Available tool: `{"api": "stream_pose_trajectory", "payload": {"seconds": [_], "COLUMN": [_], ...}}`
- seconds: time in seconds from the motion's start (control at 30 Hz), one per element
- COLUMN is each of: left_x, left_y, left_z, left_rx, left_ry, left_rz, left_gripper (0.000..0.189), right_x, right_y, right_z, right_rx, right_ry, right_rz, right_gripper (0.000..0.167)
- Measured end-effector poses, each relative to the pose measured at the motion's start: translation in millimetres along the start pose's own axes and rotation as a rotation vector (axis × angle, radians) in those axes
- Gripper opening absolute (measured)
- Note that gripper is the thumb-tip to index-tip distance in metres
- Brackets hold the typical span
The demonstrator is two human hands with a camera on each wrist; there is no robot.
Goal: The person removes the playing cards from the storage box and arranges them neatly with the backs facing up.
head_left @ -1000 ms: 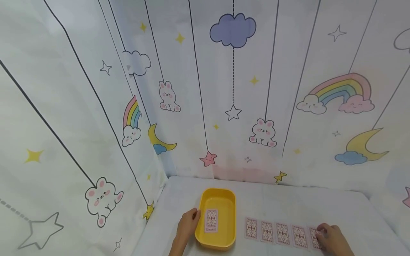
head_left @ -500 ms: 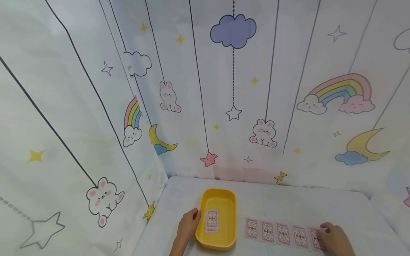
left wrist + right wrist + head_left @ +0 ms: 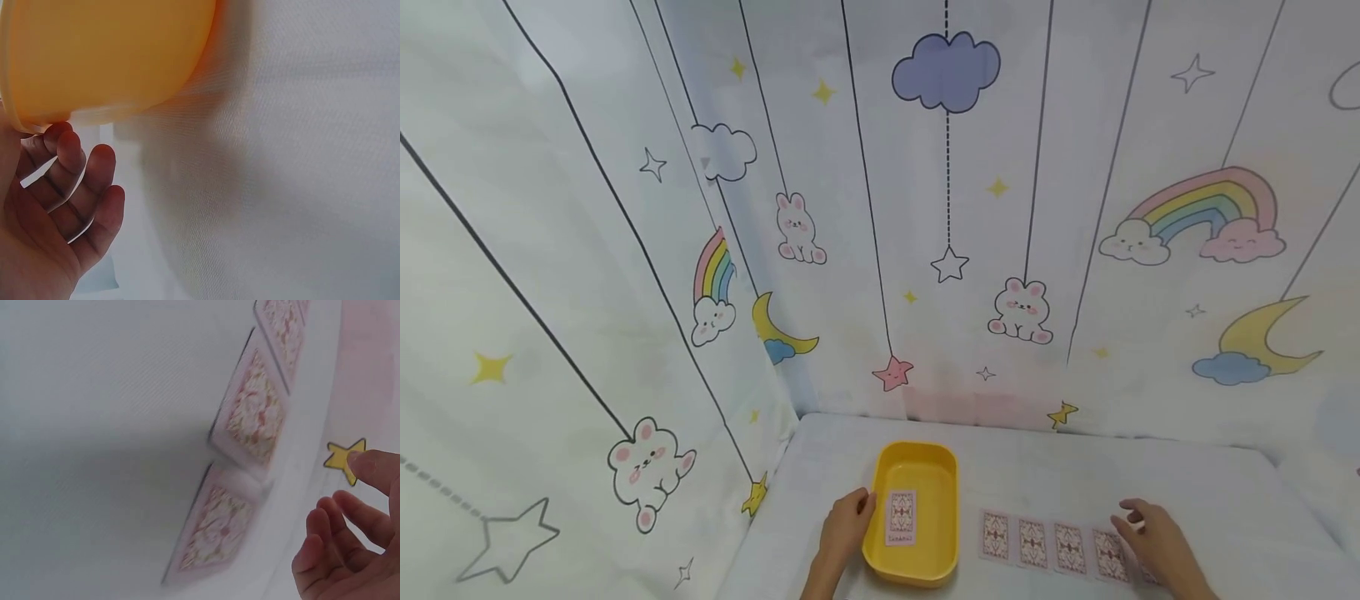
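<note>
My left hand point(image 3: 847, 525) holds the left rim of a yellow plastic tray point(image 3: 936, 525); its fingers curl under the rim in the left wrist view, with the thumb mostly out of sight. One playing card point(image 3: 902, 512) lies back up inside the tray. To the right, several more cards point(image 3: 1070, 548) form a row on the table, their red-patterned backs showing. Over the rightmost card point(image 3: 1150, 577), partly covering it, is my right hand point(image 3: 1156, 540). In the right wrist view its thumb and loosely bent fingers point(image 3: 359, 522) are apart, with nothing between them.
White cloth covers the table point(image 3: 1037, 467). Behind it and to the left rise white wall sheets point(image 3: 850, 292) printed with bunnies, stars, clouds and rainbows.
My right hand has come off the rightmost card and shifted slightly left and away from me, its fingers spreading. The left hand stays at the tray, and the cards keep their places.
</note>
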State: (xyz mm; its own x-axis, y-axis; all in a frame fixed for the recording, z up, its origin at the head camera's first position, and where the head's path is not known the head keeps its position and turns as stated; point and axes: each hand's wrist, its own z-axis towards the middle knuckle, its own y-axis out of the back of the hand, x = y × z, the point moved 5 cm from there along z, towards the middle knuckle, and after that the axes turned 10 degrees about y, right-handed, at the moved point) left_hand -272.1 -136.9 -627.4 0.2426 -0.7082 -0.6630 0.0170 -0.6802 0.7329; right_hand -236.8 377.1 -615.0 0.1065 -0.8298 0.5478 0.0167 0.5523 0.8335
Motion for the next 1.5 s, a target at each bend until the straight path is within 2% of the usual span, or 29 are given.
{"api": "stream_pose_trajectory", "payload": {"seconds": [0.27, 0.53, 0.7, 0.97, 1.23, 1.5], "left_x": [2.3, 3.6, 2.3, 2.1, 2.2, 1.2], "left_y": [-1.1, -1.7, -0.2, 1.2, 1.5, 0.3], "left_z": [-0.6, 1.5, 3.3, 2.5, 2.9, 1.6], "left_rx": [-0.015, 0.002, -0.006, -0.013, -0.002, 0.015], "left_ry": [-0.012, 0.013, -0.001, 0.008, 0.006, 0.013], "left_rz": [-0.002, -0.008, -0.014, -0.019, -0.023, -0.019], "left_gripper": [0.03, 0.03, 0.03, 0.03, 0.03, 0.029], "right_x": [35, 81, 109, 153, 202, 248], "right_y": [-12, -26, -37, -56, -76, -102], "right_z": [15.6, 31.9, 45.5, 66.0, 82.0, 94.4], "right_rx": [-0.003, -0.024, -0.015, -0.025, 0.013, 0.067], "right_ry": [0.018, 0.111, 0.154, 0.261, 0.268, 0.343], "right_rz": [0.009, 0.037, 0.072, 0.056, 0.024, 0.026], "right_gripper": [0.06, 0.049, 0.046, 0.041, 0.042, 0.044]}}
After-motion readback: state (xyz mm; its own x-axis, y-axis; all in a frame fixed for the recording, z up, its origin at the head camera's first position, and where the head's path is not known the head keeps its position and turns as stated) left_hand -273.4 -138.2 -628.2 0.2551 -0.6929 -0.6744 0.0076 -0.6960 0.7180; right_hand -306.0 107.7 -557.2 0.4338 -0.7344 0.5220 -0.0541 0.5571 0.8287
